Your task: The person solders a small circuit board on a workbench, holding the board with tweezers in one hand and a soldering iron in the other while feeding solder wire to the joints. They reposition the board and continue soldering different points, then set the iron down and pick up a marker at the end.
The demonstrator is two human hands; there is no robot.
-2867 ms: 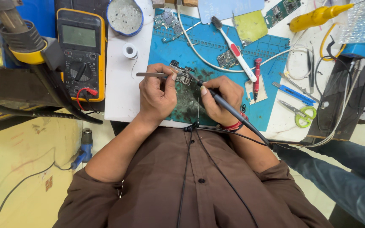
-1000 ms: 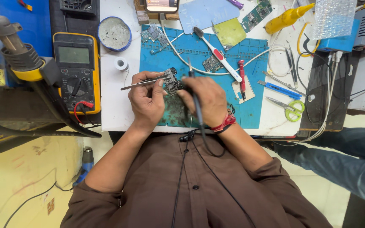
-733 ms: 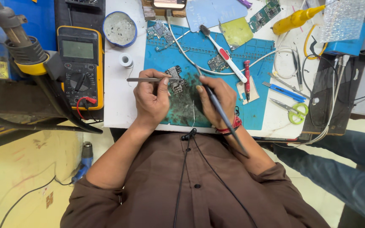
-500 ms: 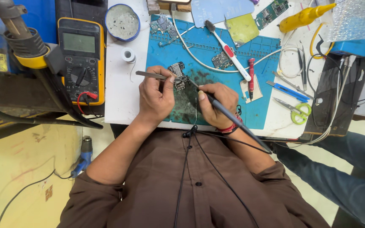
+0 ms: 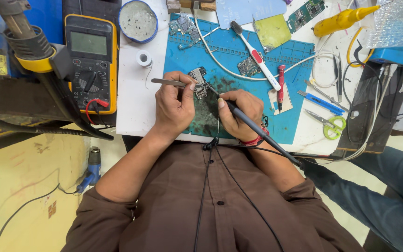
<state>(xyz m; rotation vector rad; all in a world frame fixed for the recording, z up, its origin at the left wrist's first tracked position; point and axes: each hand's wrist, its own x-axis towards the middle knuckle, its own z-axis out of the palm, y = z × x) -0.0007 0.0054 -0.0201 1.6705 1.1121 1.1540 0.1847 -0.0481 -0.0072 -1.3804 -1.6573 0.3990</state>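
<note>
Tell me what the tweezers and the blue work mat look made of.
The tweezers in the left hand look like bare metal: thin, grey, dull sheen. The blue mat looks like matte rubber or silicone, with moulded ridges and dark scorch-like stains near the circuit board; which one is unclear.

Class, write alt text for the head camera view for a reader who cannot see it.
A person's left hand holds tweezers and the right hand a soldering iron over a small circuit board on a blue work mat. A yellow multimeter lies at the left.

Circuit board (image 5: pixel 198 80) on mat (image 5: pixel 239 60), multimeter (image 5: pixel 91 60) leftward
</note>
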